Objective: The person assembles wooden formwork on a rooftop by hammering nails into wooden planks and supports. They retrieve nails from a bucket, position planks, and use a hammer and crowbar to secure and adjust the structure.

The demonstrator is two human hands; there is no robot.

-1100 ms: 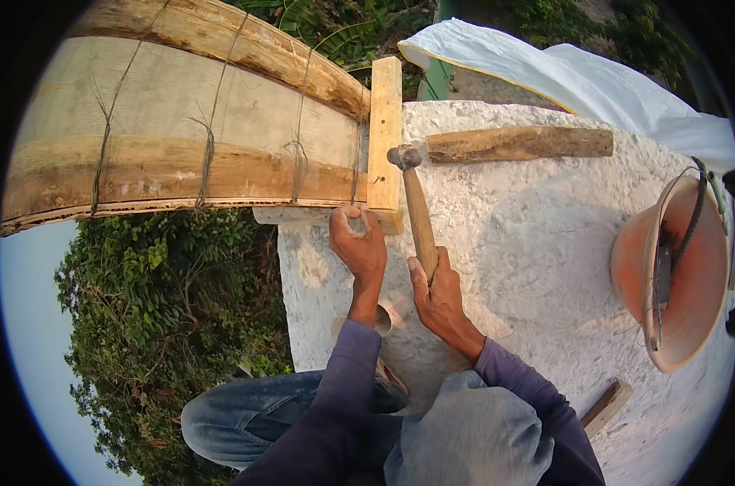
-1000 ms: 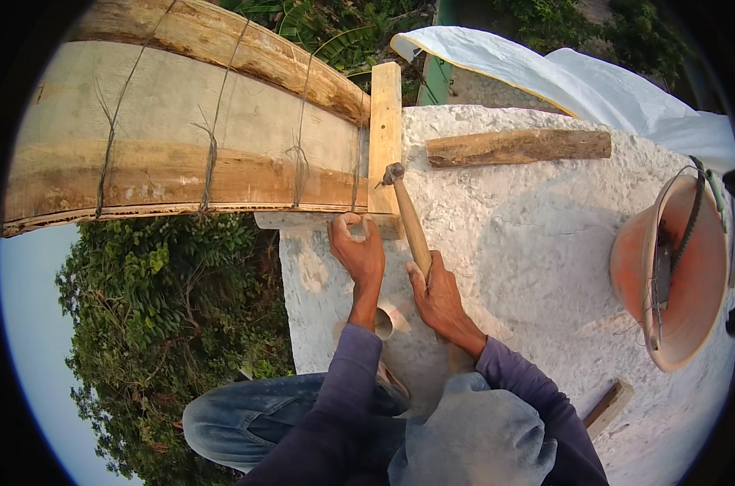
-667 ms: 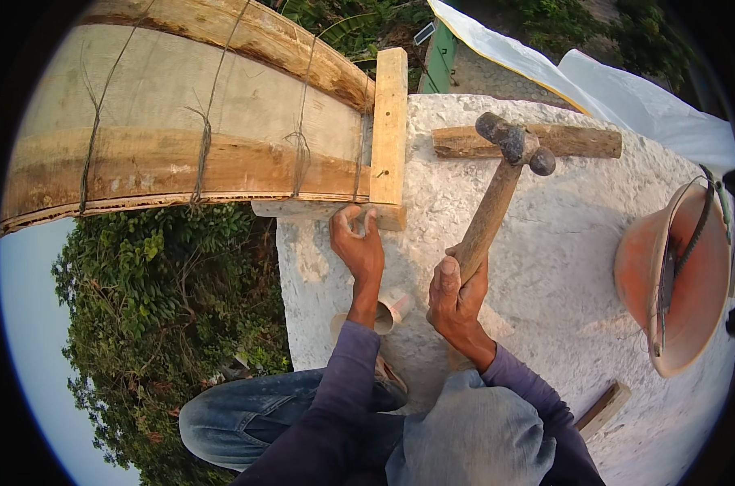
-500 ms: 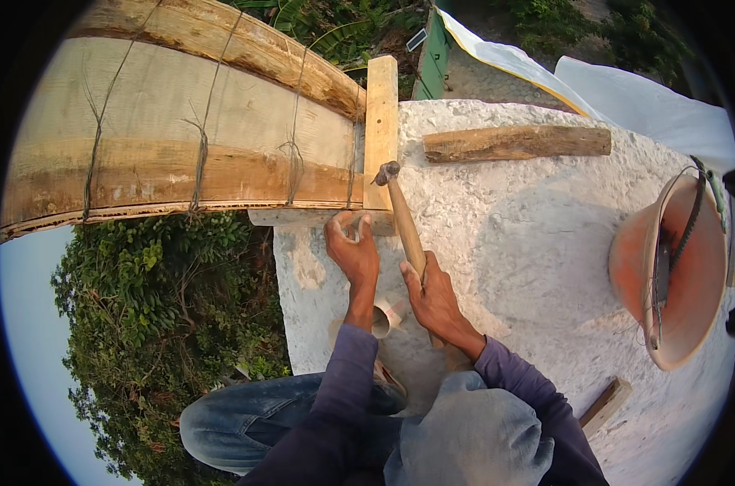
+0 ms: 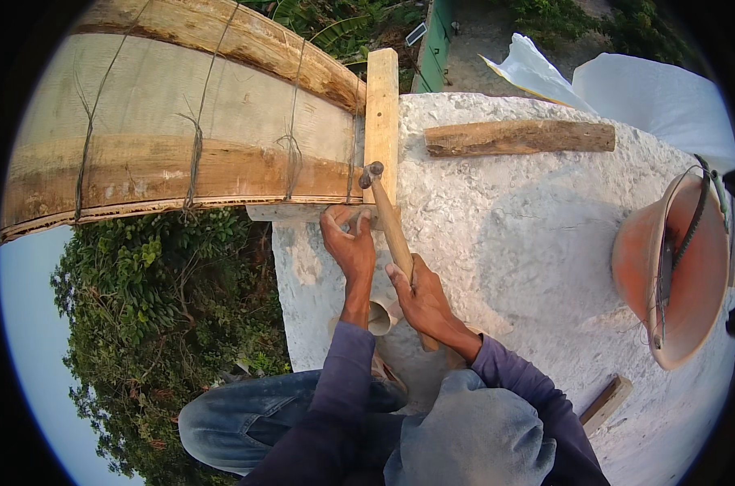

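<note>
Around hammer handle (image 5: 396,235): right hand (image 5: 420,296).

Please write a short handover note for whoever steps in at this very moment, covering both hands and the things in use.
Right hand: shut on the wooden-handled hammer, its metal head against the upright pale wooden batten.
Left hand: fingers pressed at the batten's foot, beside the hammer head; whether it pinches a nail cannot be told.
Things: the batten stands at the edge of the rough white concrete slab, against the wire-tied curved plank formwork. A loose brown timber piece lies on the slab; an orange plastic bucket sits to the right.
Done: batten in position.
Left: whether it is fully fastened cannot be seen; check before letting go.
</note>
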